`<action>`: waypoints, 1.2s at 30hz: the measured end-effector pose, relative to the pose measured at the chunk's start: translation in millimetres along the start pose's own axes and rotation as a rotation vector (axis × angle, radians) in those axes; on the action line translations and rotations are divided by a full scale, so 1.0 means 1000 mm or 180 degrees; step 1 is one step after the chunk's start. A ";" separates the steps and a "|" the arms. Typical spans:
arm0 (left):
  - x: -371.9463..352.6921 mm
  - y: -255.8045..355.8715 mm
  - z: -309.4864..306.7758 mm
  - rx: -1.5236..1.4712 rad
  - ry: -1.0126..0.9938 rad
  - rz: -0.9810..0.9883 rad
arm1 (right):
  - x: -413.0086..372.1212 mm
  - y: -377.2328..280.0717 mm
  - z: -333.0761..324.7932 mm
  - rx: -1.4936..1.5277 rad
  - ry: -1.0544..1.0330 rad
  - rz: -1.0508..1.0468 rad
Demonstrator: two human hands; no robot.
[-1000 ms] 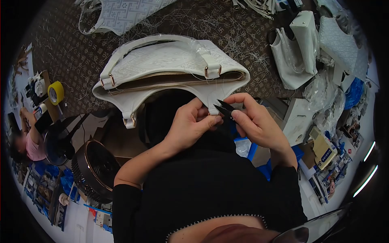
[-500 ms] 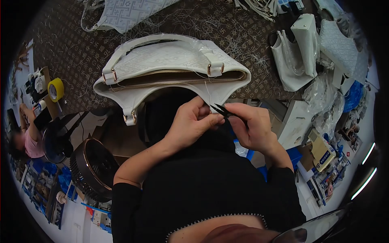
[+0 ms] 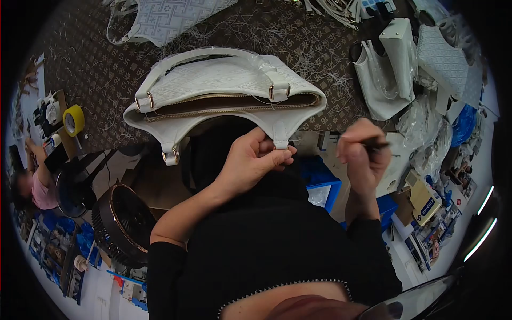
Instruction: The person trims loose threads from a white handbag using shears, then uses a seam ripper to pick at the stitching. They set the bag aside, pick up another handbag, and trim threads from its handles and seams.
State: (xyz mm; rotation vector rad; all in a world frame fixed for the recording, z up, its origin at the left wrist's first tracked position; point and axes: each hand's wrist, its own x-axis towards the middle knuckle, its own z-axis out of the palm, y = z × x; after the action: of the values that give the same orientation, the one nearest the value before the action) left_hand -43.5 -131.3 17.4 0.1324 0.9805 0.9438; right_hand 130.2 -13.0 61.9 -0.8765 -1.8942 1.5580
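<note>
A white handbag (image 3: pixel 213 121) with an embossed pattern lies at the table's near edge, its gold zipper (image 3: pixel 192 113) open. My left hand (image 3: pixel 257 159) pinches the bag's right strap tab (image 3: pixel 281 140) between thumb and fingers. One carry handle (image 3: pixel 200 52) arches over the far side, fixed by gold rings. The other tab (image 3: pixel 170 153) hangs at the left with its gold ring. My right hand (image 3: pixel 365 154) is raised to the right, apart from the bag, closed around dark thread snips (image 3: pixel 377 144) that are blurred by motion.
Loose thread ends litter the brown patterned tablecloth (image 3: pixel 101 69). More white bags (image 3: pixel 381 80) and clear plastic wrap (image 3: pixel 426 133) lie at the right. Yellow tape (image 3: pixel 73 119) sits at the left, near a fan (image 3: pixel 125 224). A blue bin (image 3: pixel 322 184) stands below. Another person (image 3: pixel 44 184) is at the far left.
My right hand has drawn the snips away from the tab, to the right. The white thread seen near the tab no longer shows there. My left hand keeps its pinch; the bag shifted slightly left.
</note>
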 end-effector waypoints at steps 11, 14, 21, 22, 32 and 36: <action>0.003 -0.004 -0.004 -0.0040 -0.0014 0.0180 | -0.007 0.016 0.015 -0.0095 -0.0809 0.1710; 0.003 -0.004 -0.003 -0.0092 -0.0015 0.0257 | -0.012 0.023 0.021 -0.0019 -0.0549 0.1269; 0.001 -0.003 -0.005 -0.0076 -0.0073 0.0370 | -0.005 0.028 0.031 -0.0255 -0.0554 0.1452; 0.001 -0.005 -0.005 0.0022 -0.0011 0.0432 | -0.005 0.027 0.030 -0.0280 -0.0595 0.1284; 0.004 -0.006 -0.005 0.0250 0.0085 0.0496 | 0.004 -0.005 0.005 -0.0103 -0.1559 0.2374; 0.004 -0.010 -0.006 0.0257 0.0125 0.0552 | 0.009 -0.007 0.009 -0.0339 -0.1670 0.2328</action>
State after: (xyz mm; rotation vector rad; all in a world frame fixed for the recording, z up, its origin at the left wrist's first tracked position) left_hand -41.1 -136.4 6.8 0.2713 1.0562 1.0686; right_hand 116.4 -12.8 67.2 -1.4271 -2.1488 2.3094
